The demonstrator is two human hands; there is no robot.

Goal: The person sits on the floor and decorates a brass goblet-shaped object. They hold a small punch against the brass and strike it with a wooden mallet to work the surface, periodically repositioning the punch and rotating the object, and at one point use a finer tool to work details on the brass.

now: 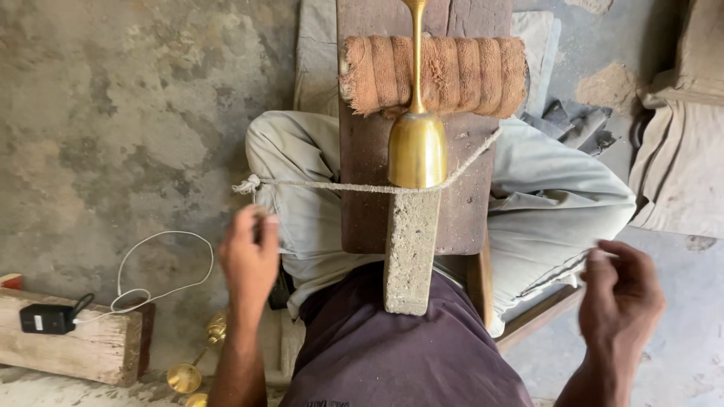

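Polished brass bell-shaped cup (417,149) with long stem lies on a dark wooden plank (366,203), stem over a brown coir roll (460,74), rim against a grey concrete block (411,252). Twisted pale cord (332,185) wraps the cup. Left hand (249,260), below-left of cup, grip closed on one cord end. Right hand (620,290), below-right of cup, pinches the other end. Black adapter (47,319) on wood block (75,343), far left of cup.

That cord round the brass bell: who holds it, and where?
Both hands: the left hand grips the cord near its knotted end, the right hand its other end.
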